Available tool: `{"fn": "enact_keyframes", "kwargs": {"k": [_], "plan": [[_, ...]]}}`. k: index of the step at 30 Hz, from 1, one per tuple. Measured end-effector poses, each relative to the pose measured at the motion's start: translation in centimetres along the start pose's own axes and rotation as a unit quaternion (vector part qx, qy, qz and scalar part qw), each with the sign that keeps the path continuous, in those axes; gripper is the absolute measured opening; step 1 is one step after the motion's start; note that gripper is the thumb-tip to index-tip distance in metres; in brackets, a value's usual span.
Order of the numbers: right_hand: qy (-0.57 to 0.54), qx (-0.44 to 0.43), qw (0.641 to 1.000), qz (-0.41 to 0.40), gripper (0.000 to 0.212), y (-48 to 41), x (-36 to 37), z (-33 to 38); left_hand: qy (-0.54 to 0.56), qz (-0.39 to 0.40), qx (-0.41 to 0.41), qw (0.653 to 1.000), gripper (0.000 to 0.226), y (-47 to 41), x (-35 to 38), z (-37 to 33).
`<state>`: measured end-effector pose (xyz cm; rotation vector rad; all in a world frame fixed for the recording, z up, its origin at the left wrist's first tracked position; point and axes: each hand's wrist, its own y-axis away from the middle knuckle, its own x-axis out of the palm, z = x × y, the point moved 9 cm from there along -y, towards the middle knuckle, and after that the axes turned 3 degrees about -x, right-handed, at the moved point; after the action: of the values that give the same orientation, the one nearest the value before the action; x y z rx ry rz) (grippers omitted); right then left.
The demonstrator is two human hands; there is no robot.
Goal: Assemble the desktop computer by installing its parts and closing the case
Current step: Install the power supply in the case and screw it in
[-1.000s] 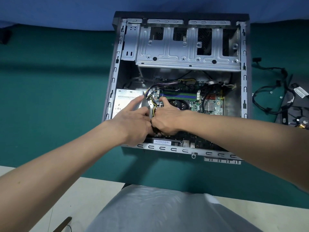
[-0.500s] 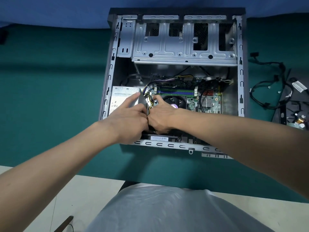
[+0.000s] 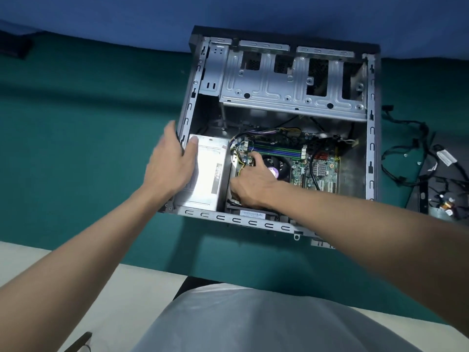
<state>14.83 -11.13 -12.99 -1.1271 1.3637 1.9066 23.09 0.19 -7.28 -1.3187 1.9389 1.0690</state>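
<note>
1. Lying open on the green tabletop [image 3: 76, 128], the grey metal computer case [image 3: 236, 220] holds a silver power supply box [image 3: 210, 171] against its left wall.
2. The left hand [image 3: 170, 166] spans that wall, fingers [image 3: 171, 130] released, thumb on the box.
3. The right hand [image 3: 253, 185] curls among wires [image 3: 240, 165] beside the green motherboard [image 3: 326, 171]; its grasp is unclear.
4. Loose black cables [image 3: 406, 153] lie to the right.

Bare-metal case [image 3: 370, 128], matt cloth [image 3: 76, 128]

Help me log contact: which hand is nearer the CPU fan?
Right. The right hand overlaps the CPU fan; the left hand straddles the case wall, across the power supply from it.
</note>
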Motion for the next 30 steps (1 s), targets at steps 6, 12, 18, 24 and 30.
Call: {"fn": "enact_keyframes", "kwargs": {"k": [6,12,18,24,30], "plan": [[-0.389,0.125,0.908,-0.096,0.029,1.2,-4.6,-4.3,0.064,0.031,-0.041,0.997,0.031,-0.3,1.2,1.7],[-0.414,0.214,0.850,-0.244,0.054,-2.0,-7.7,-2.2,0.074,0.032,-0.037,0.996,0.034,0.0,1.2,1.4],[-0.358,0.279,0.840,-0.299,0.060,-3.0,-6.8,-2.5,0.083,0.048,-0.040,0.995,0.033,0.0,1.6,1.6],[-0.367,0.296,0.831,-0.295,0.062,-3.0,-6.7,-2.9,0.049,0.037,-0.028,0.998,0.032,0.0,1.4,1.2],[-0.391,0.319,0.813,-0.291,0.061,-2.8,-6.5,-3.1,-0.001,0.004,0.006,1.000,0.034,-0.3,0.9,0.1]]}}
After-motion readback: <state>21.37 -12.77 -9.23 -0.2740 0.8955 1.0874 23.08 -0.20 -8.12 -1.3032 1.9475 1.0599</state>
